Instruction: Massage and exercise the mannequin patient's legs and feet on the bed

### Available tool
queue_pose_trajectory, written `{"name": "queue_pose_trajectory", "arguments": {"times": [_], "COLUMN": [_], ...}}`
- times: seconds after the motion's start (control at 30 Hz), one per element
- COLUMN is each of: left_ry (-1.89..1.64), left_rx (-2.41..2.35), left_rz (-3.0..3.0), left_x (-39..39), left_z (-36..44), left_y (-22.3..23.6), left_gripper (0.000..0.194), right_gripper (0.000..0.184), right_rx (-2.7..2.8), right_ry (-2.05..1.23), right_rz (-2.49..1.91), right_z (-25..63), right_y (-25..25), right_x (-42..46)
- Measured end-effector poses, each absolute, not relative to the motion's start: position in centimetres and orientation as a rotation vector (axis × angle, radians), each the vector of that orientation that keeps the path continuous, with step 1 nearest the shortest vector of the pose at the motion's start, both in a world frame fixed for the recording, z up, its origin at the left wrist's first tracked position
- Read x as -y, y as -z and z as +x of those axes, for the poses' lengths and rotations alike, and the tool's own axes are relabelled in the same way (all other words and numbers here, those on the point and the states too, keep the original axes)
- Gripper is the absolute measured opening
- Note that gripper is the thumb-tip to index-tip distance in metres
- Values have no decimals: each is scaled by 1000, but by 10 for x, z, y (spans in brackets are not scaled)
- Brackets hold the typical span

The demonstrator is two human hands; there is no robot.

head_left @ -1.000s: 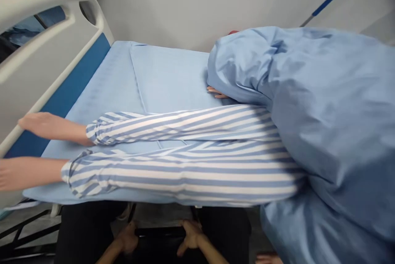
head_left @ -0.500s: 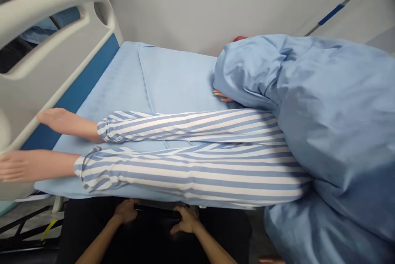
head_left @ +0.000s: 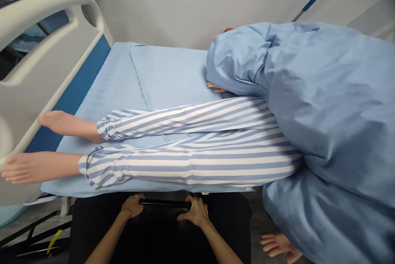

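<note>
Closer to the near edge of the bed (head_left: 173,76) than a second ago, left hand (head_left: 133,206) and right hand (head_left: 196,212) grip a black bar (head_left: 165,203); quilt (head_left: 333,103) already off striped trouser legs (head_left: 203,163), torso still covered.

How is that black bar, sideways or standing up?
Sideways: the black bar runs nearly level from the left hand to the right hand.

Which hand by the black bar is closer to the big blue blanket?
Right. The right hand is at the end of the black bar nearest the blue blanket, not touching it; the left hand is at the opposite end.
</note>
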State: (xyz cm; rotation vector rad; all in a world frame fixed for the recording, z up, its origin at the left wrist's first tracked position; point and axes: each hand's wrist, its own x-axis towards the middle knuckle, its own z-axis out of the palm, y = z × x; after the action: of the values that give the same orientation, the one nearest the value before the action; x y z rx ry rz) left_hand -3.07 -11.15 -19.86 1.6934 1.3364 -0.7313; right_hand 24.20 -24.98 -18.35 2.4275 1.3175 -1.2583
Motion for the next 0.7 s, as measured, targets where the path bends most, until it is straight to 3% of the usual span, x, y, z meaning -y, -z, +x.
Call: {"name": "queue_pose_trajectory", "arguments": {"times": [0.53,0.7], "left_ry": [587,578], "left_rx": [-1476,-1624], "left_rz": [1740,1714], "left_x": [130,150], "left_z": [-33,-44], "left_y": [186,177], "left_gripper": [45,52], "right_gripper": [60,92], "right_rx": [-1422,-1157], "right_ry": [1152,1076], "right_rz": [2542,2635], "right_z": [233,223], "right_y": [190,192], "right_x": [268,277]}}
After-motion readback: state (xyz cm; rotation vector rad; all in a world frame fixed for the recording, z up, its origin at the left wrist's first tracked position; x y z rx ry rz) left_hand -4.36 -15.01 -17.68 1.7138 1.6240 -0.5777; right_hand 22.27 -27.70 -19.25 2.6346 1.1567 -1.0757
